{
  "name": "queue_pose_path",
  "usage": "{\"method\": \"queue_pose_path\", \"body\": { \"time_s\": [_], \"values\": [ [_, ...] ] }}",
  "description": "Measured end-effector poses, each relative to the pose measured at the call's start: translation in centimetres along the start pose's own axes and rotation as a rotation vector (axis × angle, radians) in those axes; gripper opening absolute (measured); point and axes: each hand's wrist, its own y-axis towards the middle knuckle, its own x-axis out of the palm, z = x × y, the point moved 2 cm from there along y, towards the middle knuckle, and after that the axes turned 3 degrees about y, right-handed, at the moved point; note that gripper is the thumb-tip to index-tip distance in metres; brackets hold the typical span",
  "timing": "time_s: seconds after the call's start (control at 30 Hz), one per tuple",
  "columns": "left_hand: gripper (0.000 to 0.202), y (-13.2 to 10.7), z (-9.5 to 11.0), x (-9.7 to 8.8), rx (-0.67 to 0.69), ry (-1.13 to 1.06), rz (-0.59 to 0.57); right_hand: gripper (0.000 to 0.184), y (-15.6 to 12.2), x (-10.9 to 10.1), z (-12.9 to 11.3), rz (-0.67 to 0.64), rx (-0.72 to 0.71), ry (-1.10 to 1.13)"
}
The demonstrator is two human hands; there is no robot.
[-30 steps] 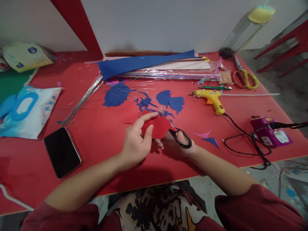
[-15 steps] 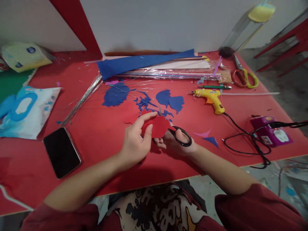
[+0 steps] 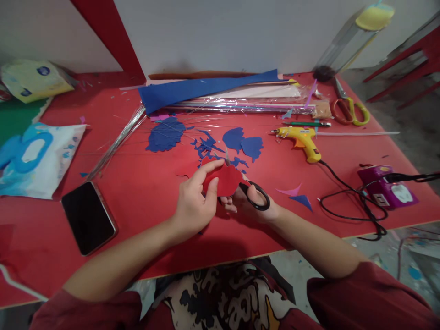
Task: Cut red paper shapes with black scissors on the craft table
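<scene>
My left hand [image 3: 194,204] pinches a red paper cutout [image 3: 225,179] between thumb and fingers, just above the red table [image 3: 144,188]. My right hand [image 3: 252,206] grips black-handled scissors [image 3: 256,196], its fingers through the loops. The blades run under the red cutout and a tip pokes out at its far edge. Blue paper shapes and scraps [image 3: 206,142] lie on the table just beyond the hands.
A phone [image 3: 88,217] lies face up at the left. A yellow glue gun [image 3: 300,140] with black cord, a purple power strip [image 3: 387,190], orange-yellow scissors [image 3: 349,111], a blue paper strip [image 3: 206,89] and cellophane rolls lie at the back and right. Wipe packs [image 3: 34,153] sit far left.
The scissors' handles have shifted slightly left and closer to the cutout, with the blade tip moving a little along its far edge. The left hand has hardly moved.
</scene>
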Motion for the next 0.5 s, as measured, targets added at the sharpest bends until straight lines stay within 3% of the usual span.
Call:
{"method": "queue_pose_path", "body": {
  "time_s": [0.5],
  "values": [
    [0.027,0.05,0.32,-0.07,-0.020,-0.032,-0.001,0.057,-0.24,-0.12,0.55,0.084,0.018,0.000]
  ]
}}
